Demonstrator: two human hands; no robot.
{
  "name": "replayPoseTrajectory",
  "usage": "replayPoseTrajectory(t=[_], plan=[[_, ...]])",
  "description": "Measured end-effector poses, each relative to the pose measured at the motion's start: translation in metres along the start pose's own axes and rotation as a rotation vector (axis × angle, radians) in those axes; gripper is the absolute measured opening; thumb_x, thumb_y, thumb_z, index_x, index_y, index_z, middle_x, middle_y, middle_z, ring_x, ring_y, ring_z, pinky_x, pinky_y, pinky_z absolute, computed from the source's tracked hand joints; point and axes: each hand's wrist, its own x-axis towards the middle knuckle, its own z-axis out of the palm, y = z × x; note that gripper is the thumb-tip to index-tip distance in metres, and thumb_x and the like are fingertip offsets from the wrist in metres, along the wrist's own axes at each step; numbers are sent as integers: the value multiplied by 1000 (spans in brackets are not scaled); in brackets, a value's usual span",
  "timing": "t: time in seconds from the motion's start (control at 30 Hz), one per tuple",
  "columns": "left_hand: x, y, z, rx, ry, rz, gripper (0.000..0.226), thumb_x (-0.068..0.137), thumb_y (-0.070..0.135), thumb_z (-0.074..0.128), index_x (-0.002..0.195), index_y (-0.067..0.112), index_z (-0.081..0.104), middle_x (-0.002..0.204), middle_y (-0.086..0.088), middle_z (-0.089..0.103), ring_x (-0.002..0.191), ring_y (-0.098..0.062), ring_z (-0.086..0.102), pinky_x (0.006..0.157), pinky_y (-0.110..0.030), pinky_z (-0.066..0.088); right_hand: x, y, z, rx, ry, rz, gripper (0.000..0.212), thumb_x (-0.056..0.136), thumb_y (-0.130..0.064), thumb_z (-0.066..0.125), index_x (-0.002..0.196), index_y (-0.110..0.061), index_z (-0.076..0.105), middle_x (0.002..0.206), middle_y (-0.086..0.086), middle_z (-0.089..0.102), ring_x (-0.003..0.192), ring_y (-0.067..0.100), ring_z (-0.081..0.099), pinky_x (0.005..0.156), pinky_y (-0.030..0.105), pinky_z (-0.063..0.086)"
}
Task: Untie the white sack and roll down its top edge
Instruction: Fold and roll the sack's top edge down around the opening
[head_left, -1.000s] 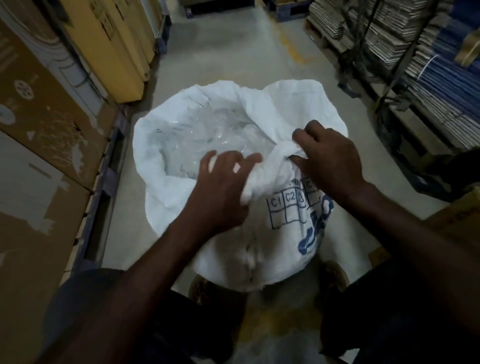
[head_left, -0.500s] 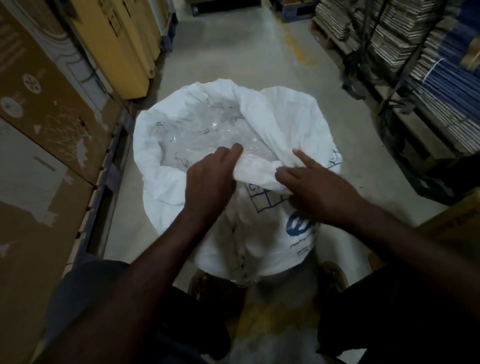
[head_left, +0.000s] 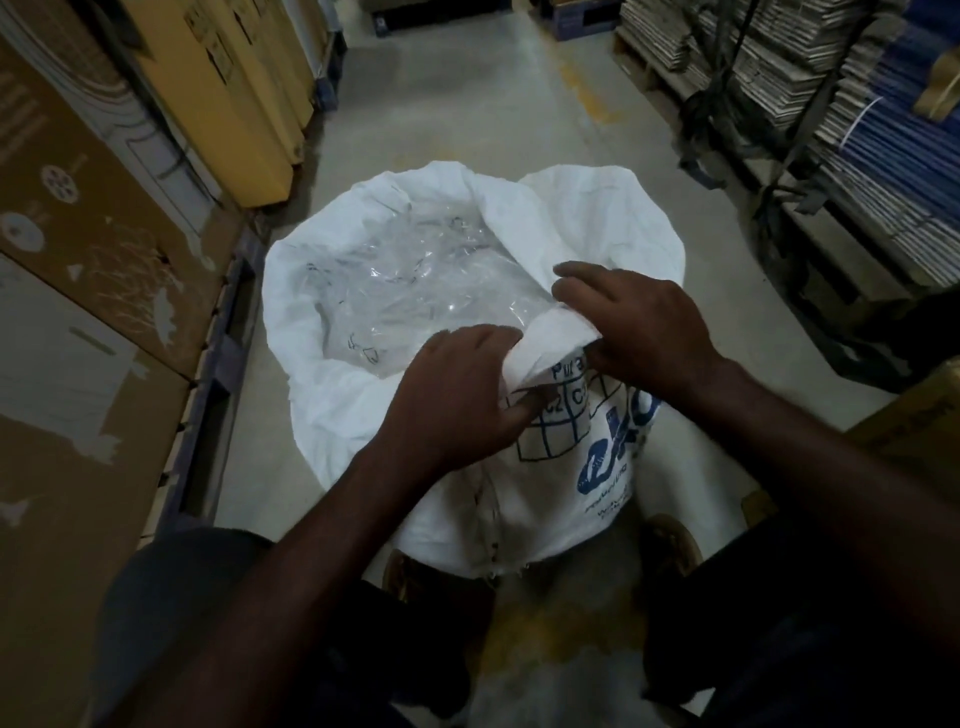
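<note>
1. The white sack (head_left: 571, 483) stands upright on the concrete floor (head_left: 467, 104) of an aisle, directly in front of the person, with its mouth open.
2. Its top edge (head_left: 550, 338) is folded outward on the near side, and the fold sits between the two hands.
3. The left hand (head_left: 457, 400) grips the near rim: its fingers (head_left: 488, 338) curl over the fold into the mouth, and the thumb presses the outside by the blue printed grid (head_left: 561, 421).
4. The right hand (head_left: 644, 332) holds the same fold just beside the left, fingers bent and clamped over the bunched fabric.
5. Crumpled clear plastic (head_left: 415, 286) fills the inside of the sack.
6. Brown cardboard boxes (head_left: 78, 234) line the left edge of the floor on a dark pallet (head_left: 218, 374).
7. Stacked flat cardboard (head_left: 779, 62) and blue sheets (head_left: 904, 150) stand along the right edge.
8. A blue logo (head_left: 608, 457) is printed on the sack's near face, below the right hand.
</note>
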Motion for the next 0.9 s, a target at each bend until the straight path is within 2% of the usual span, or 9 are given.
replayPoseTrajectory(t=[0.07, 0.17, 0.27, 0.37, 0.47, 0.6, 0.67, 0.77, 0.9], plan=[[9, 1, -4, -74, -18, -64, 61, 89, 67, 66, 140, 38, 51, 113, 7, 78, 98, -23, 75, 75, -35, 51, 2, 2, -1, -13, 34, -32, 50, 76, -3, 76, 124, -13, 64, 135, 7, 68, 99, 36, 69, 61, 44, 58], [17, 5, 5, 82, 24, -81, 43, 93, 46, 66, 132, 33, 51, 102, 5, 75, 88, -25, 74, 65, -35, 44, 1, -2, 0, -23, 47, -135, 46, 78, 1, 75, 122, -10, 69, 128, 11, 71, 112, 35, 68, 92, 44, 57], [18, 5, 13, 154, 75, -86, 34, 92, 19, 61, 124, 26, 51, 96, 2, 69, 83, -29, 71, 60, -41, 51, -1, -9, 2, -8, -87, -131, 72, 66, 4, 80, 134, -10, 64, 119, 14, 73, 105, 38, 71, 110, 48, 49], [14, -1, 15, 183, 125, -49, 46, 81, 6, 64, 124, 21, 58, 92, 1, 63, 79, -29, 67, 52, -39, 44, -11, -10, 2, 177, -284, -62, 89, 73, -25, 80, 152, -22, 41, 123, 1, 63, 110, 20, 58, 115, 36, 39], [13, -3, 16, 247, 173, -26, 43, 81, 6, 61, 123, 18, 62, 92, 0, 63, 78, -28, 67, 53, -43, 48, -15, -10, 0, 306, -280, 4, 96, 74, -42, 80, 156, -30, 32, 123, -6, 58, 110, 11, 50, 108, 30, 36], [5, 5, 19, 32, 73, 0, 64, 83, 34, 69, 143, 25, 47, 99, 1, 71, 80, -28, 72, 60, -39, 54, -7, 0, -12, -33, -56, 65, 75, 71, -12, 86, 137, -21, 51, 101, 7, 68, 76, 35, 66, 57, 40, 54], [3, 7, 20, 17, 82, 15, 70, 83, 49, 71, 144, 30, 43, 95, 3, 74, 75, -26, 72, 59, -34, 50, -6, 4, -17, -71, 44, -14, 51, 76, -7, 84, 124, -11, 67, 104, 12, 71, 76, 37, 68, 56, 42, 55], [5, 8, 18, 102, 167, 27, 65, 83, 54, 70, 139, 31, 47, 83, 5, 73, 67, -25, 71, 54, -31, 46, -11, 6, -21, -54, 178, -145, 28, 88, -5, 75, 116, -3, 73, 111, 17, 74, 88, 37, 73, 84, 49, 61], [8, 8, 17, 123, 264, 41, 46, 91, 33, 67, 134, 30, 54, 96, 5, 72, 70, -25, 72, 52, -38, 54, -11, 3, -22, -51, 157, -170, 46, 80, 2, 78, 125, -2, 72, 120, 17, 74, 99, 35, 75, 110, 58, 49]])
